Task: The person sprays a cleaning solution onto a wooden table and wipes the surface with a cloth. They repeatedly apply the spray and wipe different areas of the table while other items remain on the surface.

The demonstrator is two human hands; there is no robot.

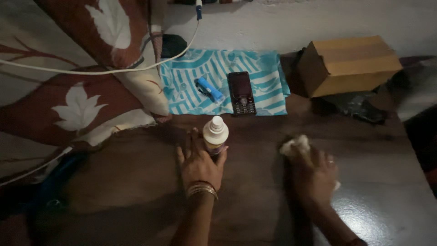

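My left hand (199, 165) wraps its fingers round the white-capped bottle (215, 135), upright on the dark table (136, 182). My right hand (314, 175), right of the bottle, presses a crumpled white cloth (295, 146) flat. Wiping step, I judge; next needs steady pressure. Beyond the bottle: 1 keypad phone (241, 92).

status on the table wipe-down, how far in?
Looks midway. Done: the table near the right hand already shows a wet sheen. In hand: right hand presses a white cloth on the wood; left hand holds the white-capped bottle. Left: the duller left half.
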